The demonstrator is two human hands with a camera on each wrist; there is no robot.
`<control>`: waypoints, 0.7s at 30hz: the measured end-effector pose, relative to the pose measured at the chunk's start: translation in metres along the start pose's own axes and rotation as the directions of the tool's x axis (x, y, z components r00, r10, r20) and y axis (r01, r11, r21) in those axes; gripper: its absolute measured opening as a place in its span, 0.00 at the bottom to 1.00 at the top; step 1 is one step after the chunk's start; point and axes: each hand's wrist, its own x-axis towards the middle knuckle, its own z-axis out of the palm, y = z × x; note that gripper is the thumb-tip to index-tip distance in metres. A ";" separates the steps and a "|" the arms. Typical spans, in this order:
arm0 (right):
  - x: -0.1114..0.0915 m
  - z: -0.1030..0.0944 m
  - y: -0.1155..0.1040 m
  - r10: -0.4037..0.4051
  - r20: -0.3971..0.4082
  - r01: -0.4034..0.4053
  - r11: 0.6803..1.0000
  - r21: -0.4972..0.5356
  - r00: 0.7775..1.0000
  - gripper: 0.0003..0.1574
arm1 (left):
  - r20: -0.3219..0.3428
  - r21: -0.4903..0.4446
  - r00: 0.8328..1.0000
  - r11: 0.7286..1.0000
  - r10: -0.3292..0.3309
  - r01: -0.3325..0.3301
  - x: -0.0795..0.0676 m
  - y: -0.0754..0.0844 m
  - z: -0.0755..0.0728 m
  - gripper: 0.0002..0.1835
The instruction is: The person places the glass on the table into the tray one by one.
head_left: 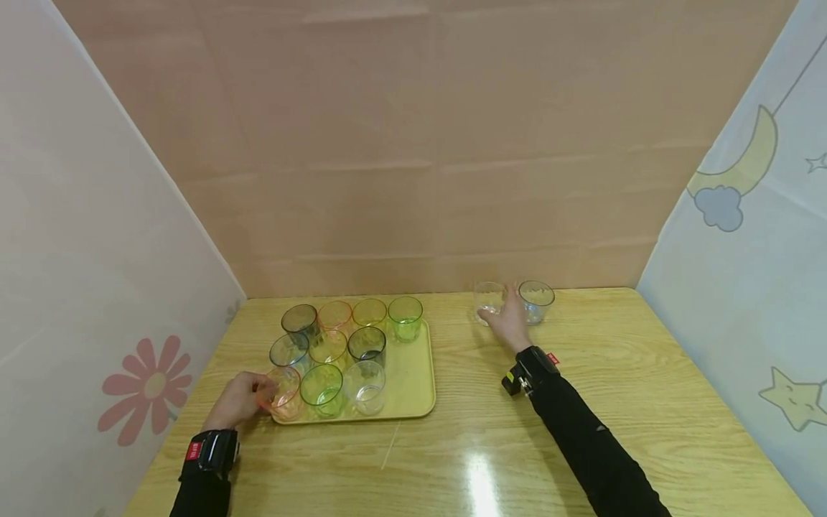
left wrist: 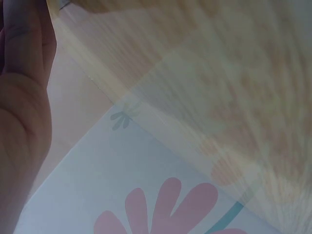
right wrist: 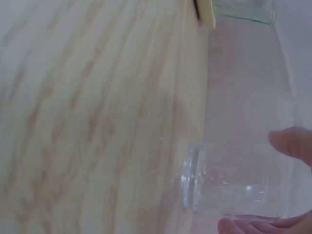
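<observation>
My right hand point(head_left: 510, 323) holds a clear glass point(head_left: 489, 300) near the back of the table, to the right of the tray. In the right wrist view, the thumb point(right wrist: 292, 142) is at one side of this clear glass point(right wrist: 234, 183) and the fingers are at the other. Just right of that hand stands a bluish clear glass point(head_left: 536, 301). At the tray's front left corner, my left hand point(head_left: 240, 398) grips an orange-pink glass point(head_left: 287, 402) by its left side. In the left wrist view, the left hand point(left wrist: 24, 97) shows only partly and its glass is out of sight.
A yellow tray point(head_left: 413, 388) carries several coloured glasses in rows: green point(head_left: 405, 319), grey point(head_left: 367, 345), yellow point(head_left: 328, 348) and others. Brown paper point(head_left: 426, 179) covers the back wall. Patterned white panels point(head_left: 730, 301) flank the wooden table point(head_left: 452, 445).
</observation>
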 end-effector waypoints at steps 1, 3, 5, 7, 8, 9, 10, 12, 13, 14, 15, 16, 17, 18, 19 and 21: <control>0.001 0.000 0.000 0.010 0.010 -0.010 1.000 0.004 1.000 0.58 | 0.000 0.001 1.000 1.000 0.003 -0.003 0.000 0.000 0.000 0.12; 0.003 0.001 0.001 0.019 0.022 -0.019 1.000 0.012 1.000 0.58 | 0.001 0.005 1.000 1.000 0.017 -0.017 0.000 0.000 0.000 0.11; 0.004 0.001 0.002 0.025 0.025 -0.025 0.999 0.019 0.999 0.57 | -0.001 0.001 1.000 1.000 0.024 -0.024 0.000 0.000 0.000 0.11; 0.005 0.002 0.002 0.033 0.024 -0.034 0.999 0.033 0.999 0.57 | -0.001 0.003 1.000 1.000 0.025 -0.025 0.000 -0.001 0.000 0.10; 0.005 0.002 0.002 0.039 0.025 -0.040 0.998 0.044 0.999 0.57 | -0.002 0.005 1.000 1.000 0.025 -0.025 0.000 0.000 0.000 0.10; 0.005 0.002 0.002 0.045 0.029 -0.047 0.997 0.056 0.999 0.57 | -0.003 0.005 1.000 1.000 0.021 -0.021 0.000 0.000 0.000 0.10; 0.005 0.002 0.002 0.055 0.031 -0.057 0.996 0.069 0.998 0.57 | -0.006 0.009 1.000 1.000 0.017 -0.017 0.001 0.000 0.001 0.10; 0.005 0.002 0.002 0.078 0.036 -0.080 0.994 0.081 0.996 0.57 | -0.006 0.019 1.000 1.000 0.018 -0.018 0.001 0.000 0.000 0.11; 0.005 0.002 0.002 0.088 0.039 -0.091 0.992 0.089 0.995 0.56 | -0.004 0.017 1.000 1.000 0.015 -0.015 0.002 0.000 0.000 0.11; 0.005 0.003 0.002 0.097 0.041 -0.101 0.990 0.097 0.994 0.56 | -0.003 0.019 1.000 1.000 0.011 -0.011 0.002 0.000 0.000 0.12; 0.005 0.003 0.002 0.103 0.043 -0.107 0.989 0.103 0.994 0.56 | -0.001 0.018 1.000 1.000 0.007 -0.007 0.001 0.000 0.000 0.12; 0.005 0.004 0.002 0.110 0.039 -0.114 0.988 0.107 0.993 0.56 | 0.002 0.016 1.000 1.000 0.003 -0.003 0.001 0.000 0.000 0.12; 0.006 0.005 0.002 0.111 0.040 -0.115 0.987 0.113 0.993 0.55 | 0.006 0.011 1.000 1.000 -0.002 0.002 0.000 0.001 0.000 0.11; 0.006 0.005 0.002 0.109 0.043 -0.114 0.985 0.130 0.993 0.55 | 0.007 0.009 1.000 1.000 -0.008 0.008 -0.001 0.001 -0.001 0.11; 0.006 0.006 0.003 0.103 0.049 -0.110 0.983 0.148 0.993 0.55 | 0.010 0.002 1.000 1.000 -0.014 0.014 -0.001 0.002 -0.001 0.11; 0.006 0.007 0.005 0.092 0.055 -0.100 0.979 0.179 0.994 0.54 | 0.010 -0.005 1.000 1.000 -0.020 0.020 -0.002 0.003 -0.001 0.11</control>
